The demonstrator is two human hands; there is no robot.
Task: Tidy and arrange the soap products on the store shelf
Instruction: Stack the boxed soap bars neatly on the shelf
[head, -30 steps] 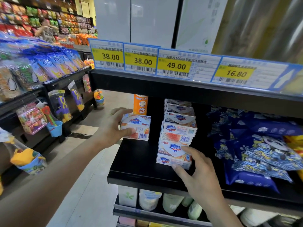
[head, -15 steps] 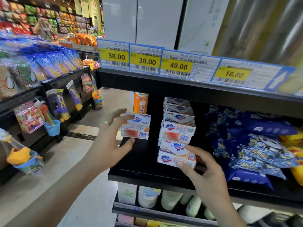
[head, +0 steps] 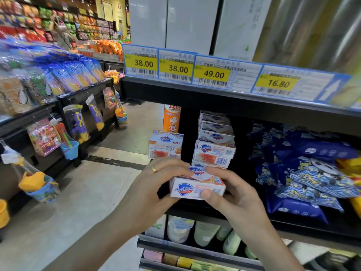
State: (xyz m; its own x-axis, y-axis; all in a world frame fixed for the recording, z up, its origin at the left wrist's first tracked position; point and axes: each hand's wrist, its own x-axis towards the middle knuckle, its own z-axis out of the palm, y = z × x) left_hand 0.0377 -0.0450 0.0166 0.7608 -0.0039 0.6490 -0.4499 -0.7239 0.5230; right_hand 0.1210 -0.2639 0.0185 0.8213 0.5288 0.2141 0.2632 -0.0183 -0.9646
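Observation:
A white Safeguard soap box (head: 196, 187) is lifted just in front of the black shelf (head: 293, 227). My left hand (head: 154, 190) grips its left end and my right hand (head: 232, 194) grips its right end, thumb on the front face. Behind it a stack of several soap boxes (head: 214, 145) stands on the shelf. A separate short pile of soap boxes (head: 165, 145) stands at the shelf's left edge, apart from my hands.
An orange spray can (head: 172, 118) stands behind the left pile. Blue snack packets (head: 304, 173) fill the shelf's right side. Price tags (head: 177, 66) line the shelf above. Bottles (head: 203, 231) sit on the lower shelf. Toy racks (head: 74, 122) flank the aisle at left.
My left hand has let go of the left soap pile and come across to the box. Both hands now hold that box, pulled forward off the bottom of the stack.

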